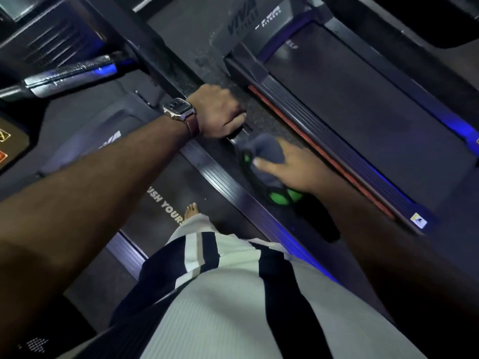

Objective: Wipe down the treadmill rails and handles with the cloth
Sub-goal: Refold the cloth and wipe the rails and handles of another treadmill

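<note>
I stand on a treadmill and look down at its right handrail [166, 60], a black bar running from upper left to centre. My left hand [220, 112], with a wristwatch, grips this handrail near its lower end. Just below it, my right hand [295, 169] holds a bunched dark grey cloth [267, 154] against the handle end [278, 199], which has glowing green pads. The thumb lies across the cloth; the other fingers wrap over the far side, out of sight. The ribbed side rail [220, 174] of the deck runs beneath both hands.
A second treadmill [363, 112] with a red-edged rail stands close on the right, across a narrow strip of floor. The console [10, 141] and a silver-wrapped left handle [70, 73] are at upper left. My bare foot [191, 211] is on the belt.
</note>
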The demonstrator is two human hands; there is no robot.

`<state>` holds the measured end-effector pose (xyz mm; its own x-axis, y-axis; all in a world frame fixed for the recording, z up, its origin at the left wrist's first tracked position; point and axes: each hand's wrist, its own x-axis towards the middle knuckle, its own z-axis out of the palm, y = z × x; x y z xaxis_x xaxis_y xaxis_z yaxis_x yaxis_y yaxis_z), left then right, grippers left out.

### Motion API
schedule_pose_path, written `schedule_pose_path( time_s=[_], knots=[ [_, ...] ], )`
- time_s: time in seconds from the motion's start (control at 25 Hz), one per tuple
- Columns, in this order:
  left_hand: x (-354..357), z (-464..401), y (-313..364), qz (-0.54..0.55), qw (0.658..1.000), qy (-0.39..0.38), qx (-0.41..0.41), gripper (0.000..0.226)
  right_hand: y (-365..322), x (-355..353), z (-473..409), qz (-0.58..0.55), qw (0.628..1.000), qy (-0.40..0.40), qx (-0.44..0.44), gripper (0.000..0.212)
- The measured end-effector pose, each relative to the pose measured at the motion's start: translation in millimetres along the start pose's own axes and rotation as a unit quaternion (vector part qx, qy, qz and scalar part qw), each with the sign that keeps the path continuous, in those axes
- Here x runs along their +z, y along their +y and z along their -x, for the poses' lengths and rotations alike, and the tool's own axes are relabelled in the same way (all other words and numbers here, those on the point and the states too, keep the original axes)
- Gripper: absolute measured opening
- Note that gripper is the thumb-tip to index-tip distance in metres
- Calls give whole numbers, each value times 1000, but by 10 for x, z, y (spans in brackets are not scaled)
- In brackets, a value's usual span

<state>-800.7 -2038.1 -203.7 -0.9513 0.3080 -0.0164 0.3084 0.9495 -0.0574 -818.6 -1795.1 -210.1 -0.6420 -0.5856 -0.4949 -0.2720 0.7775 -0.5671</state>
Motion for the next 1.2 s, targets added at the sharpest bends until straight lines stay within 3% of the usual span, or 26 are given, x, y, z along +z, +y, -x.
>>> schedule_pose_path(
  time_s=[0.12, 0.16, 0.24, 0.28, 0.32, 0.4, 0.48, 0.6, 0.72, 0.84, 0.92, 1.04, 1.16, 1.2],
  knots=[
    [-9, -12, -94, -17, 1000, -12, 6, 63, -206, 233, 45, 155, 981, 114, -37, 90],
    [-9, -14, -164, -22, 1000, -20, -3, 62, -110, 248, 108, 159, 981, 102, -37, 92],
    [-29, -39, -306, -27, 999, -29, -26, 59, -24, 93, 61, 62, 998, 9, 18, 85],
    [-49, -52, -363, -33, 998, -32, -32, 59, -92, 7, -83, -56, 996, -46, 45, 73],
    [-69, -69, -392, -35, 998, -37, -32, 59, -180, -67, -235, -158, 982, -90, 51, 52],
    [-67, -101, -389, -23, 999, -39, -25, 57, -116, -81, -314, -227, 967, -113, -1, 17],
    [-67, -115, -363, -20, 999, -39, -26, 55, 124, -33, -235, -223, 966, -127, -2, 40],
    [-88, -64, -368, -11, 998, -29, -51, 54, 229, -11, -236, -322, 930, -162, 72, 65],
    [-47, -49, -373, -9, 998, -16, -62, 54, 66, -22, -377, -339, 925, -163, 60, 26],
    [-39, -43, -372, 6, 997, -13, -69, 52, -62, -78, -338, -307, 931, -196, 28, 37],
    [-59, -40, -367, 11, 997, -4, -73, 50, -130, -18, -367, -255, 955, -150, 2, 33],
    [-54, -42, -356, 7, 998, 2, -70, 50, -152, 70, -359, -70, 996, -43, -24, 78],
    [-82, -38, -345, 10, 997, 7, -72, 50, -266, 20, -389, -110, 992, -60, -1, 55],
    [-92, -38, -340, 14, 997, 10, -71, 50, -320, 39, -401, -94, 995, -43, 0, 60]
  ],
)
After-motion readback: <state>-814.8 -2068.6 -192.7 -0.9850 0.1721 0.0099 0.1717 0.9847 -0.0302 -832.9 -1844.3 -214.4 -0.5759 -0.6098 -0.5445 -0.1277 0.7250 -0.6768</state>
